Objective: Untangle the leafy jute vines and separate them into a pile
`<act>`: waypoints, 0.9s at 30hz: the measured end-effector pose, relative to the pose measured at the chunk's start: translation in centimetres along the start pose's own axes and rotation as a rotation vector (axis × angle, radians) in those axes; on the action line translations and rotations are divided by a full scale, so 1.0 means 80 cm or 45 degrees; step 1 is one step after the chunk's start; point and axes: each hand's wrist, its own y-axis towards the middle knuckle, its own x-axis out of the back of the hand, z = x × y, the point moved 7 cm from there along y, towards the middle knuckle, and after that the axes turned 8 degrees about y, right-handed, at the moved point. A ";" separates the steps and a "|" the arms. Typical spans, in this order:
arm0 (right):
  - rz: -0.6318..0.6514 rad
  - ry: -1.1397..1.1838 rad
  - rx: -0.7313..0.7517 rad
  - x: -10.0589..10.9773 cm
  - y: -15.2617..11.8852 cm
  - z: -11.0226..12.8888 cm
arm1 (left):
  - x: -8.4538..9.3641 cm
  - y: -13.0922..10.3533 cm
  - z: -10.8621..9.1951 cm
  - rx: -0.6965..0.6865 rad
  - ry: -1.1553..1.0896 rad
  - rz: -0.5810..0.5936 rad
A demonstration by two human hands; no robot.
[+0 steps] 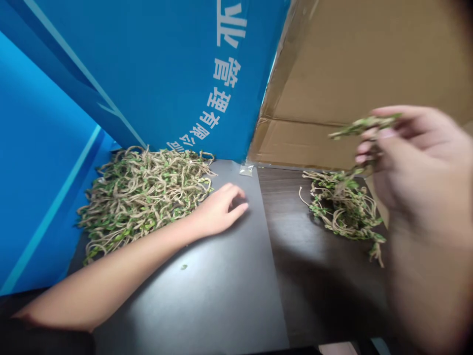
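A large heap of twine strands with small green leaves (144, 192) lies on the grey sheet at the left. My left hand (223, 207) rests low over the sheet just right of that heap, its fingers curled and thumb apart, with nothing in it. Raised at the right, my right hand (410, 148) pinches a leafy twine strand (358, 127) between thumb and fingers. Below and left of it, a smaller pile of leafy twine (343, 207) sits on the dark wooden surface.
Blue printed panels (158, 74) stand behind and at the left. A brown cardboard panel (332, 74) rises at the back right. A small clear packet (246, 170) lies at the back edge of the grey sheet (221, 291), and a loose leaf (184, 267) nearer the front.
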 end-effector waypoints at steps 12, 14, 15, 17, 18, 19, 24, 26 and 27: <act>0.798 0.073 0.483 -0.229 -0.154 0.001 | -0.004 0.010 0.015 -0.169 -0.280 -0.123; 0.785 0.078 0.491 -0.225 -0.154 0.001 | -0.009 0.011 0.009 -0.219 -0.187 -0.083; 0.775 0.082 0.490 -0.223 -0.153 0.001 | -0.012 0.012 0.007 -0.232 -0.167 -0.057; 0.750 0.088 0.475 -0.219 -0.149 -0.001 | -0.015 0.014 0.006 -0.236 -0.170 -0.015; 0.732 0.087 0.461 -0.218 -0.147 -0.003 | -0.015 0.016 0.007 -0.227 -0.183 -0.007; 0.713 0.084 0.443 -0.217 -0.145 -0.005 | -0.014 0.016 0.008 -0.208 -0.197 -0.012; 0.621 0.050 0.330 -0.213 -0.138 -0.016 | -0.006 0.015 0.018 -0.037 -0.255 -0.091; 0.573 0.044 0.282 -0.209 -0.136 -0.018 | -0.007 0.014 0.022 0.030 -0.326 -0.092; 0.543 0.042 0.254 -0.206 -0.134 -0.020 | -0.007 0.014 0.024 0.062 -0.380 -0.090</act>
